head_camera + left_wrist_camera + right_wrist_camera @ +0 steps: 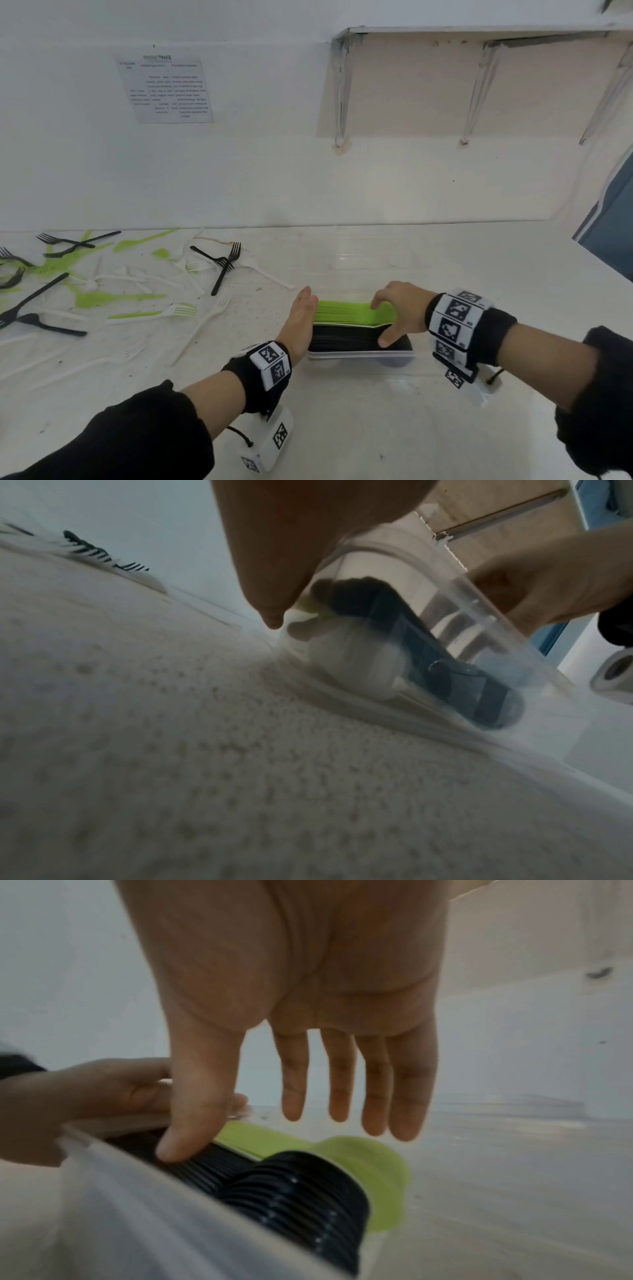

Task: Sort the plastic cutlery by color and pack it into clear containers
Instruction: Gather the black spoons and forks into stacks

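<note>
A clear container (359, 262) stands on the white table in front of me. Inside lie a stack of green spoons (346, 310) and, nearer to me, a stack of black spoons (346, 339). My left hand (301, 318) is flat, its straight fingers pressed against the left end of the container. My right hand (400, 311) hovers over the right end, thumb on the black stack, fingers hanging above the green one. In the right wrist view the fingers (342, 1083) are straight and the thumb (185, 1145) touches the black spoons (301, 1191), beside the green spoons (377, 1164).
Loose black, green and white forks (102, 281) lie scattered over the left of the table. A printed sheet (168, 89) hangs on the wall. Shelf brackets (479, 89) stick out at the upper right, and a blue panel (613, 240) stands at the right edge.
</note>
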